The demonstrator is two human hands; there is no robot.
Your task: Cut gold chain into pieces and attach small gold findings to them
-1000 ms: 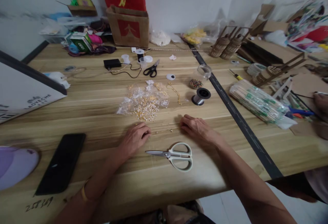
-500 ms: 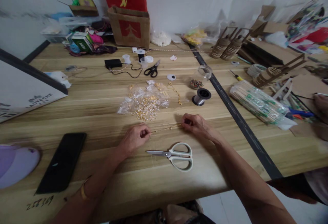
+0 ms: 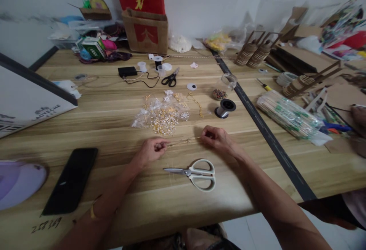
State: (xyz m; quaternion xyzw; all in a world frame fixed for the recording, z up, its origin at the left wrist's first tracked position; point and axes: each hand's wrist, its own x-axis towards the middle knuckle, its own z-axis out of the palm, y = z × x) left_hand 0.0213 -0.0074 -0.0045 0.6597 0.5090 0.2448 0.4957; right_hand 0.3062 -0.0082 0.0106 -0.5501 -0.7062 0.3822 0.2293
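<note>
A thin gold chain point(image 3: 183, 141) stretches between my two hands just above the wooden table point(image 3: 114, 120). My left hand point(image 3: 151, 149) pinches its left end, fingers closed. My right hand point(image 3: 215, 139) pinches the right end, fingers curled in. White-handled scissors point(image 3: 197, 173) lie shut on the table just in front of both hands. Behind the chain lies a heap of small clear bags with gold beads and findings point(image 3: 161, 113).
A spool of clear thread point(image 3: 225, 108), a bead jar point(image 3: 223, 87) and black scissors point(image 3: 170, 77) lie further back. A black phone point(image 3: 71, 180) lies at the left, a white box point(image 3: 25, 101) beyond it. A bag of sticks point(image 3: 288, 114) lies right. Another person's hand point(image 3: 358, 114) shows at the far right.
Both hands went from resting on the table to pinching the chain's ends and have lifted it slightly, drawing it taut. The scissors have not moved.
</note>
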